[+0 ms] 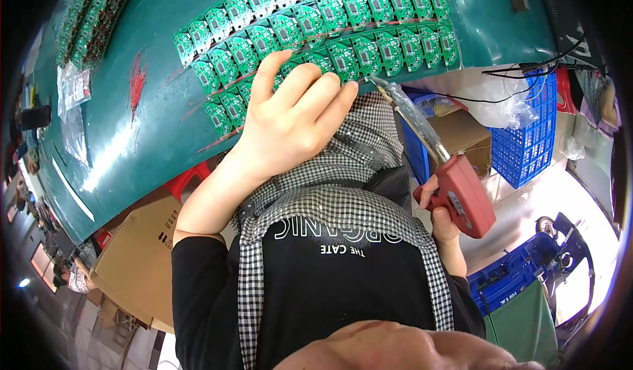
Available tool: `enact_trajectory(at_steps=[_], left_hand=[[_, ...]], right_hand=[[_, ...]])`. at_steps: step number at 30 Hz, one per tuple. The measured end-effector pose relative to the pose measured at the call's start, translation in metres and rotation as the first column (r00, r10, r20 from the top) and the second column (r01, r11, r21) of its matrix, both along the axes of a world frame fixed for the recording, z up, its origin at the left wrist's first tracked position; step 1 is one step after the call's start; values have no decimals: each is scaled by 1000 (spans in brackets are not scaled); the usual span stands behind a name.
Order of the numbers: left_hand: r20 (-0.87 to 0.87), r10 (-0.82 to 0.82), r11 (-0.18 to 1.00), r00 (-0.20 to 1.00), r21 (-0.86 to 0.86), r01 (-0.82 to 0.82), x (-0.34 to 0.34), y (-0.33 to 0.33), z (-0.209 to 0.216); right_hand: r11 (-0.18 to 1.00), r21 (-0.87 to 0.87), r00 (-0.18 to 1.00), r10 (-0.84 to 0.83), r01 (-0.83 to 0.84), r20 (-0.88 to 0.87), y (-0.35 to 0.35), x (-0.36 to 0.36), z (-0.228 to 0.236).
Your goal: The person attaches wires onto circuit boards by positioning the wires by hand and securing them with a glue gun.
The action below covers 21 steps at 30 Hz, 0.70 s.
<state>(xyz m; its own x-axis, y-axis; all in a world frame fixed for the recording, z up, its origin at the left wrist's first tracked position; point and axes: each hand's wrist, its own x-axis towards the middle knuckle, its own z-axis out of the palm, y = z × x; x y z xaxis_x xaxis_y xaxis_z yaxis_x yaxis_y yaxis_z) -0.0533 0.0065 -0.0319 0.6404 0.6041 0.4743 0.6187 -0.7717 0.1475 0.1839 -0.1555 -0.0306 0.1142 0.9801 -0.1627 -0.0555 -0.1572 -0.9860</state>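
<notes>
Rows of joined green circuit boards (pixel 366 54) lie across the near part of the table, with thin red wires (pixel 221 139) running along and past them. My left hand (pixel 290 123) rests over the nearest row, its little finger raised and its other fingers bent. The fingertips pinch close to the row's near edge; what they hold is hidden. In my right hand (pixel 443 218) is a red soldering gun (pixel 465 195), gripped by its handle. Its long metal barrel slants up and left, and the tip is at the near edge of the boards, just right of my left fingertips.
A bundle of red wires (pixel 137 83) lies left on the green table (pixel 158 14). More stacked boards (pixel 99 17) and clear plastic bags (pixel 72 103) are at the far left. Blue crates (pixel 524 139), a black cable (pixel 508 73) and cardboard boxes (pixel 142 255) surround the table's near side.
</notes>
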Motion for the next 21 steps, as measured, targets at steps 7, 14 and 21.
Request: enact_trajectory(at_steps=[7,14,21], left_hand=[[28,8,1000,1000,1,-8,-2,0,-1],[52,1,999,999,-50,2,-4,3,1],[40,-28,1000,999,-13,28,-5,5,-4]], right_hand=[[999,36,998,38,-39,48,-6,4,-7],[993,85,994,71,-78,86,-7,5,-9],[994,80,994,70,-77,86,-6,4,-8]])
